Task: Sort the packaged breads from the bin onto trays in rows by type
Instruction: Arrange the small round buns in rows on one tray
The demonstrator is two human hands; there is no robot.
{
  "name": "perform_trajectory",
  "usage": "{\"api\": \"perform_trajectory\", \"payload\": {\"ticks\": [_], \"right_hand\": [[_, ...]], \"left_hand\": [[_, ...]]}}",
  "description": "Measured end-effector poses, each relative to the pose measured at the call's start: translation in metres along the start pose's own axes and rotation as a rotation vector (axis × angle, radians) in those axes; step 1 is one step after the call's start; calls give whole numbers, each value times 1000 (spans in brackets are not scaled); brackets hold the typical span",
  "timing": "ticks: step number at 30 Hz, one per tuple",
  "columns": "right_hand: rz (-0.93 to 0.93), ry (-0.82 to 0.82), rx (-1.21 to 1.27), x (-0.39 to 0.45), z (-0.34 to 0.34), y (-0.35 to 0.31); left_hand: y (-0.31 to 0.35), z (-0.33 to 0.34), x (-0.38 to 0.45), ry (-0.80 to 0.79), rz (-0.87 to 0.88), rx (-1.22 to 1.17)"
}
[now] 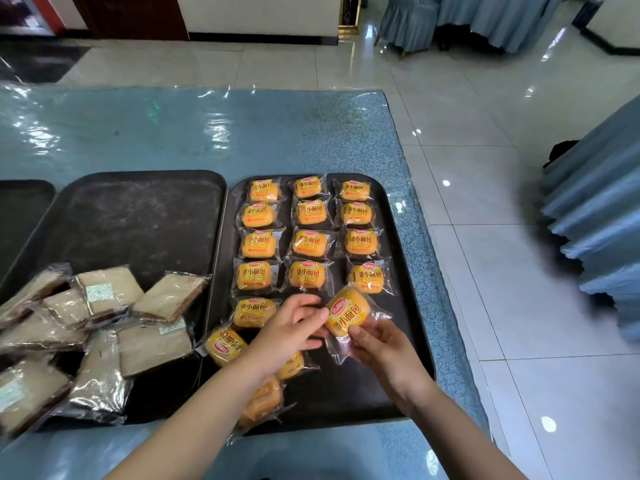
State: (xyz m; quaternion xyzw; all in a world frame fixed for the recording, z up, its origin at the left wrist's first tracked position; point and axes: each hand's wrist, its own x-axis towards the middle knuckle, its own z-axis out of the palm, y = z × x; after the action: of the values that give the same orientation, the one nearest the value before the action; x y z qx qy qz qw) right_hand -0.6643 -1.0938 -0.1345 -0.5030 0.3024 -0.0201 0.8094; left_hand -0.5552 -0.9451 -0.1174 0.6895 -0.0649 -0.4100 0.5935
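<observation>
A dark tray (403, 299) on the right holds several yellow packaged buns (308, 244) lined up in three columns. My left hand (294, 327) and my right hand (384, 344) both pinch one yellow bun packet (348, 313), tilted, just above the tray's near right part. A few loose yellow buns (225, 344) lie unsorted at the tray's near left, partly under my left forearm. On the middle tray (138, 216), several sliced sandwich breads in clear wrap (107, 289) lie in a loose pile at its near end.
The trays sit on a blue table under clear plastic film (207, 133). A third dark tray (20, 209) shows at the left edge. Tiled floor and a blue draped table (595, 237) lie to the right. No bin is in view.
</observation>
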Motion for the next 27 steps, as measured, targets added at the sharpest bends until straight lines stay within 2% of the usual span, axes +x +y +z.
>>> {"api": "perform_trajectory", "payload": {"ticks": [4, 6, 9, 15, 19, 22, 27], "right_hand": [[40, -42, 16, -2, -6, 10], [9, 22, -39, -1, -12, 12], [-115, 120, -283, 0, -24, 10], [-148, 42, -430, 1, -33, 15], [-108, 195, -455, 14, -50, 12], [-83, 336, -605, 33, -68, 8], [-65, 379, -865, 55, -73, -7]], "left_hand": [[-8, 5, -2, -2, 19, 12], [-12, 1, 1, 4, 59, 134], [-15, -4, 6, -10, 117, 372], [-18, 2, 15, -66, 104, 540], [-27, 3, 21, -31, 130, 738], [-34, -4, 22, -16, 213, 924], [-40, -10, 20, -37, 272, 1028]]}}
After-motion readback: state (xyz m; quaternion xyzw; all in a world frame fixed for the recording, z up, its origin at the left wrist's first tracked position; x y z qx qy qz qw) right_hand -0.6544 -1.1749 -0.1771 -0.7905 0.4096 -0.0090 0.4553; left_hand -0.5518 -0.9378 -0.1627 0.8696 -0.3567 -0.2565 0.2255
